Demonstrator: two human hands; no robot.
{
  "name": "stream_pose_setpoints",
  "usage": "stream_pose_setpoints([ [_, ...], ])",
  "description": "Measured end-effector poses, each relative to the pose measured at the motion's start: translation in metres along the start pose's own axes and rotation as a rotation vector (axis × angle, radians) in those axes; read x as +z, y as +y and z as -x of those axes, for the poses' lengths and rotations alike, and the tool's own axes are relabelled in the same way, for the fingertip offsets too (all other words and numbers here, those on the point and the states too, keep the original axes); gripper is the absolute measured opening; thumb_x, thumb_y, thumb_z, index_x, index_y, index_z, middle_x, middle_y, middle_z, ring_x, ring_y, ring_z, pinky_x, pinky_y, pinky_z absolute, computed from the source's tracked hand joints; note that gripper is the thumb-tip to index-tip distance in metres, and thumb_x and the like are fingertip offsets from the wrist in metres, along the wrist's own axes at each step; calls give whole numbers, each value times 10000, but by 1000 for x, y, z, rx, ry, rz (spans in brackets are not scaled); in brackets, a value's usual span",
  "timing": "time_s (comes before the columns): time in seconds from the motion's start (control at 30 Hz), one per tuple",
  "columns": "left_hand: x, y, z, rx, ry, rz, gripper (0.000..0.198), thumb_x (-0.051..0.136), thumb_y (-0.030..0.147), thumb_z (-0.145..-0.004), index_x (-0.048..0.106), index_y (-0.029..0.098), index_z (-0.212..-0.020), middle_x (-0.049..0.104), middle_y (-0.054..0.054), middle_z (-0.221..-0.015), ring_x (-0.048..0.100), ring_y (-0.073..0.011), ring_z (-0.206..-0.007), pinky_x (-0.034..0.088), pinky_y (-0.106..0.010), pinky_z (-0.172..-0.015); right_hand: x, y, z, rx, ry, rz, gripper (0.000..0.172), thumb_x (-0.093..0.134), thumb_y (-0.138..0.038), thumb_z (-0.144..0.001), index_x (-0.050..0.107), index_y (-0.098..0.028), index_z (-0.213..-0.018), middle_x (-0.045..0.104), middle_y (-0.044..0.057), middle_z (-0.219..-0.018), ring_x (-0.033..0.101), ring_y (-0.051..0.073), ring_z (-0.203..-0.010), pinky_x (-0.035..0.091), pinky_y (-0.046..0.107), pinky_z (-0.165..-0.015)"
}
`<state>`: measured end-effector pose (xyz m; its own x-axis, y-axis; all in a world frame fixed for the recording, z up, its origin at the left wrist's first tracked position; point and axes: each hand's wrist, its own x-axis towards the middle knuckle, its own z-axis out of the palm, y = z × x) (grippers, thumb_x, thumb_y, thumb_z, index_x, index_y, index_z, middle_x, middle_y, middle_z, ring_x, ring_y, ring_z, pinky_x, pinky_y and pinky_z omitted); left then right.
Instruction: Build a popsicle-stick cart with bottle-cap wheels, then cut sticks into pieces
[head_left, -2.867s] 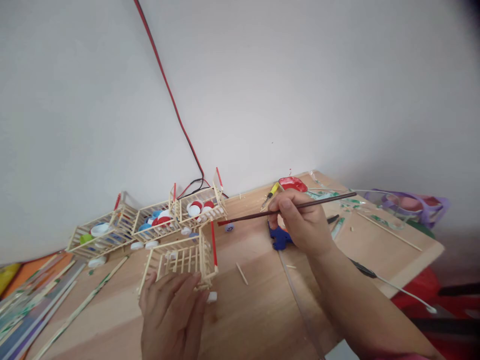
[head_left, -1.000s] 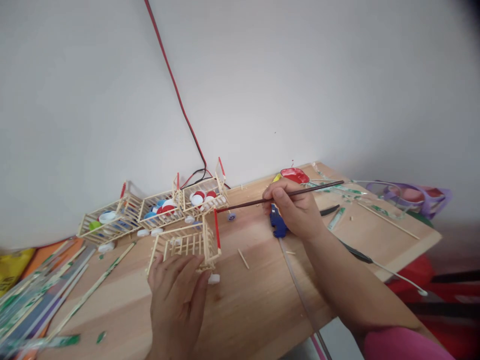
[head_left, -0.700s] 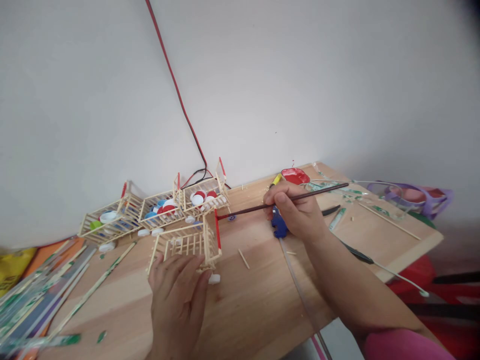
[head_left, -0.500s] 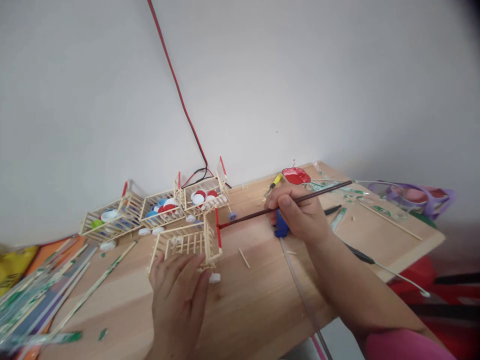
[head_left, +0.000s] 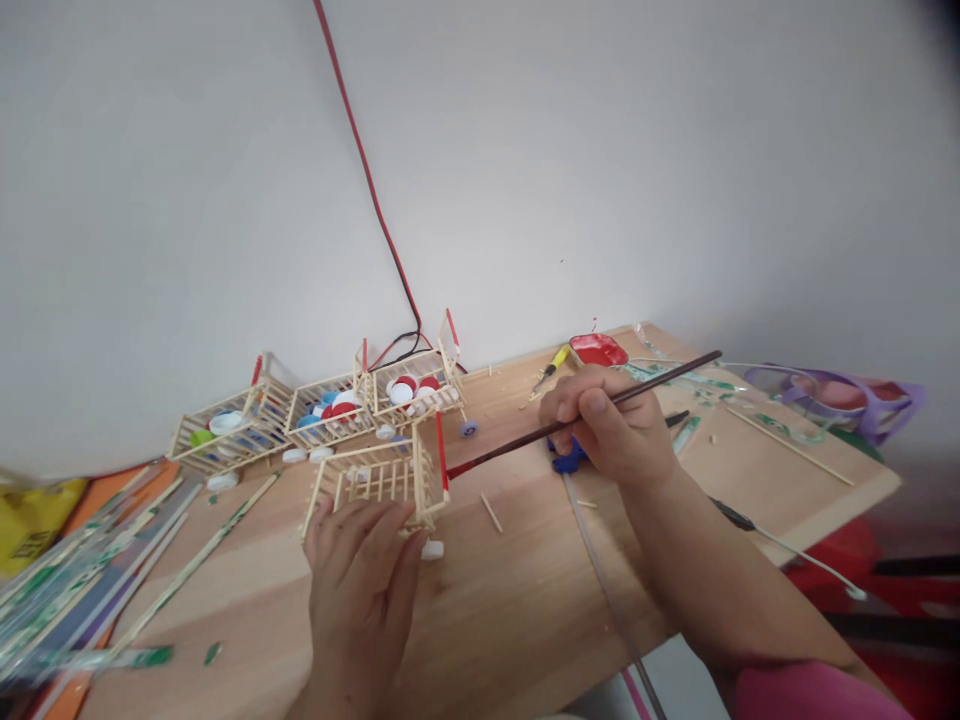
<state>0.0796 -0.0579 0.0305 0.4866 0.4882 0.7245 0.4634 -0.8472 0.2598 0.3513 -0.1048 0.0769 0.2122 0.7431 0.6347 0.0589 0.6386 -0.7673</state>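
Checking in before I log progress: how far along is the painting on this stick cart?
Done: the three back carts show red post tips, and the near cart has its right post red. In hand: left hand steadies that cart; right hand holds the brush, tip at the post's lower end. Left: the cart's other sticks are bare wood.

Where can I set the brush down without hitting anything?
Bare wood of the table lies between the left hand and the clear tube. Crowded: stick carts along the wall, strips at left, clutter around the red paint dish behind the right hand holding the brush.
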Motion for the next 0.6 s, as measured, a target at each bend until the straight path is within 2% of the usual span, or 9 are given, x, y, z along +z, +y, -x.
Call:
stream_pose_setpoints([
  [0.23, 1, -2, 1, 28, 0, -12, 330, 649, 88, -805, 581, 209, -1104, 635, -75, -962, 569, -235, -961, 346, -549, -1022, -1, 4, 0, 48, -2, 8, 243, 546, -370, -933, 617, -193, -783, 570, -17, -581, 537, 112, -470, 398, 258, -474],
  [0.6, -1, 1, 1, -4, 19, 7, 319, 624, 77, -805, 590, 229, -1083, 660, -58, -957, 592, -232, -947, 327, -523, -1041, -3, 14, -3, -71, 72, 192, 182, 519, -311, -953, 635, -203, -863, 595, 0, -696, 578, 122, -575, 446, 288, -577],
])
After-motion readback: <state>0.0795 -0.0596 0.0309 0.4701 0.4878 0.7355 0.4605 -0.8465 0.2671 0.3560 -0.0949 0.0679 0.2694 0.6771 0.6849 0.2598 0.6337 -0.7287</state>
